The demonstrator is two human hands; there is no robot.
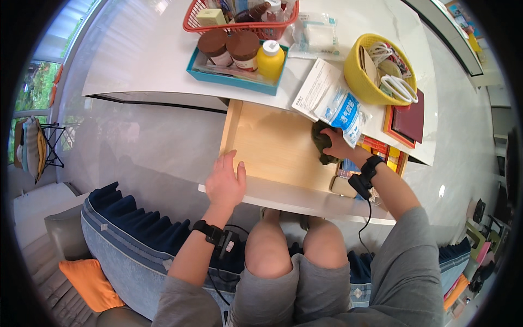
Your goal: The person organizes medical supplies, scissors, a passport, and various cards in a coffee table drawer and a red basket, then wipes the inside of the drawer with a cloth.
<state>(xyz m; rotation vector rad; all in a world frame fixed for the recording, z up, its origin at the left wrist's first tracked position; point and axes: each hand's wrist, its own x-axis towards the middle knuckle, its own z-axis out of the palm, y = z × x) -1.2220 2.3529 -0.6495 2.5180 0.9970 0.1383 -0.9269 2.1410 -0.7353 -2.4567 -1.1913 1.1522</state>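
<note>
An open wooden drawer (278,143) extends from the white table in front of me. My right hand (337,143) reaches into its right part, with thumb and fingers on a dark green item (321,143) whose kind I cannot tell. Right of that hand lie small colourful boxes (378,149), and a beige case (343,187) is near the drawer's front. My left hand (226,180) rests at the drawer's front left corner, fingers extended, holding nothing. Above my right hand, a blue and white plastic packet (342,112) and a white printed box (318,88) lie at the table's edge.
On the tabletop (135,61) stand a teal tray (235,81) with brown-lidded jars and a yellow bottle (270,61), a red plastic basket (241,27), a clear packet (318,39), a yellow woven basket (359,79) and a dark red book (410,116). Cables hang from both wrist devices.
</note>
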